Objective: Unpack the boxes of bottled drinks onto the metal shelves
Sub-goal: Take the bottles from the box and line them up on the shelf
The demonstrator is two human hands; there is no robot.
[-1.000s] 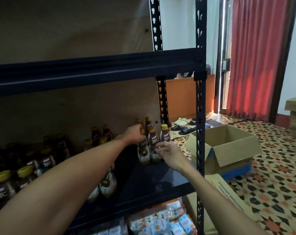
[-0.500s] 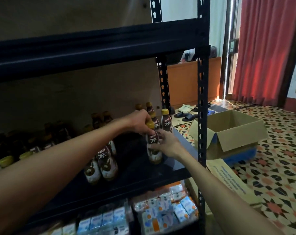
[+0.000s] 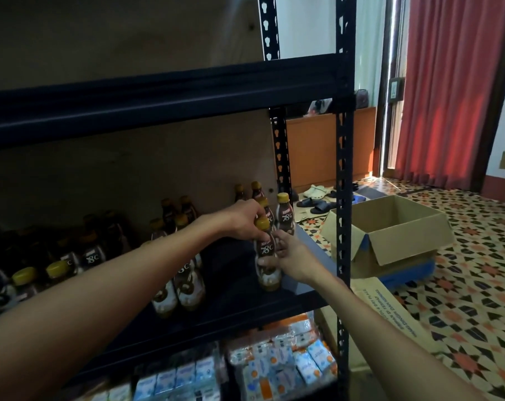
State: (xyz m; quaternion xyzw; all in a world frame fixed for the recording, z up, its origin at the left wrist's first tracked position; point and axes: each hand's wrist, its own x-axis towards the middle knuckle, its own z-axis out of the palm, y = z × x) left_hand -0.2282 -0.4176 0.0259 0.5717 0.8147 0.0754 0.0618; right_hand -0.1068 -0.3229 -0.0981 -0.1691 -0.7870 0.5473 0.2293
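Note:
A brown bottle with a yellow cap [image 3: 266, 257] stands near the front right of the dark metal shelf [image 3: 239, 311]. My left hand [image 3: 241, 218] grips it around the neck, just under the cap. My right hand [image 3: 289, 251] curls round its body from the right. Several more bottles of the same kind [image 3: 184, 280] stand in rows across the shelf, reaching back to the plywood wall. An open cardboard box [image 3: 390, 233] sits on the tiled floor to the right of the rack.
The rack's front upright [image 3: 344, 180] rises just right of my right wrist. The upper shelf beam [image 3: 164, 102] hangs above. Packs of small cartons [image 3: 277, 369] fill the shelf below. A flattened printed box [image 3: 396, 314] lies on the floor. Sandals [image 3: 315, 198] and a red curtain [image 3: 453, 91] lie beyond.
Both hands pulled back from the rear bottles toward the shelf's front and closed on one bottle. The view has tilted and shifted slightly.

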